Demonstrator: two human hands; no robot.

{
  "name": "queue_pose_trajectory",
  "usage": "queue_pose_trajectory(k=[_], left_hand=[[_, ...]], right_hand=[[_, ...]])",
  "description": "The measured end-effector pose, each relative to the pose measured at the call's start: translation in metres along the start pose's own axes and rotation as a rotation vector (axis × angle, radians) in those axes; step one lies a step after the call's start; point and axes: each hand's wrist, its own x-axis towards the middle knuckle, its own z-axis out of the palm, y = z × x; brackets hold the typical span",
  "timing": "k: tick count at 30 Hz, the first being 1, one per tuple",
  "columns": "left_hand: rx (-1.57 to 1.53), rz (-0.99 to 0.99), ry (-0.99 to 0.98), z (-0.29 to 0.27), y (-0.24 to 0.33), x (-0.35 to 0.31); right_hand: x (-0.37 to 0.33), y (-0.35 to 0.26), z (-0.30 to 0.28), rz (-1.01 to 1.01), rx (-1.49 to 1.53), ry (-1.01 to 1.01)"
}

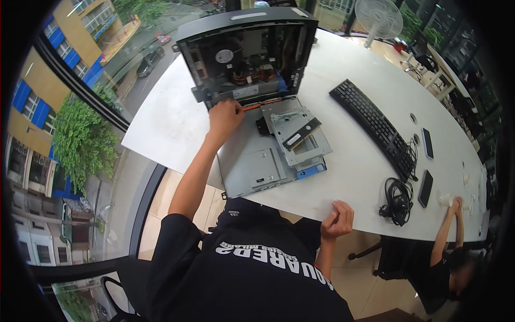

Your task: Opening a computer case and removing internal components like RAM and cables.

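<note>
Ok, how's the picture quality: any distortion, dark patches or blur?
Head view: fisheye blacks out the corners and bends the edge of the white table; head view: the interior of the open computer case is dim, fine detail hard to make out; head view: the left hand shows no obvious motion blur.

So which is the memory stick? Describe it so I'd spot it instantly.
Find the open black computer case. Before it sits a silver metal bracket. The memory stick lies aslant on top: a slim dark strip, pale-labelled, unlike the silver metal.
</note>
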Motion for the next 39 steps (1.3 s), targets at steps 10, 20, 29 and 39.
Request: queue_pose_trajectory(k=[10, 20, 29, 39], left_hand=[[-0.004, 0.274, 0.274, -0.024, 0.021, -0.016], [-0.476, -0.149, 0.200, -0.053, 0.013, -0.092], [-0.727, -0.098, 0.332, -0.105, 0.048, -0.085], [-1.420, -0.086, 0.017, -0.111, 0.094, -0.085]], right_hand=[[-0.007, 0.001, -0.003, 0.002, -0.012, 0.006], [0.000, -0.002, 0.002, 0.012, -0.029, 0.011], [0.000, -0.003, 0.000, 0.027, 0.002, 0.019], [-0.007, -0.001, -0.004, 0.035, -0.018, 0.016]])
